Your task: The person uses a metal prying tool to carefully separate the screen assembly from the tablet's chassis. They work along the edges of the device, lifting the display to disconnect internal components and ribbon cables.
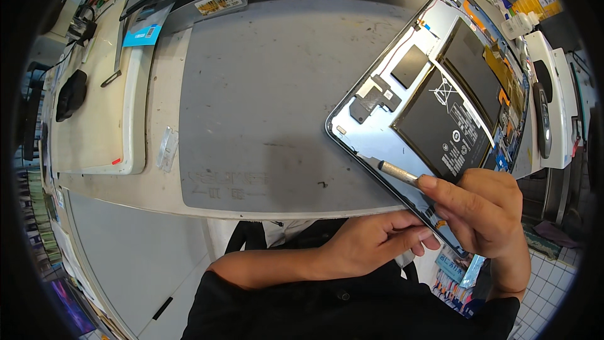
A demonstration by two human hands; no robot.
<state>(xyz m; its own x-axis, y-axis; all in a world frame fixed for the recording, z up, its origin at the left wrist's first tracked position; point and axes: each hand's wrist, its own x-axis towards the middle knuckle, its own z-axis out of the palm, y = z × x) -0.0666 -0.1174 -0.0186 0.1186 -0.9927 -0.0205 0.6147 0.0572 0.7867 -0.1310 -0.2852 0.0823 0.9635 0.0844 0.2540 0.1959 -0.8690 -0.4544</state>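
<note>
well, the opened tablet (415, 92) is lying slantwise over the right side of the gray mat (264, 101), with its dark battery (442, 127) showing and its near end jutting past the front edge of the pale table (167, 97). to its left, the mat is stretching broadly toward a clear plastic piece (167, 149) and a cream plate (100, 119) with a white rim, which are sitting beyond the mat's left edge. a dark box (211, 5) is bordering the mat at the far left, and a white bottle (520, 25) is standing past the tablet's far right side.

the left forearm is running almost level below the table's front edge, and the left hand (382, 240) is reaching up to the tablet's near rim with its fingers bent; whether they are pinching that rim, i cannot tell. the right forearm is rising steeply from the lower right, and the right hand (483, 204) is bending left over the tablet, its thumb and fingers clamping a metal-handled tool (397, 171). the tool's thin tip is pointing at the tablet's left edge. the hands are working close together, the right above the left.
</note>
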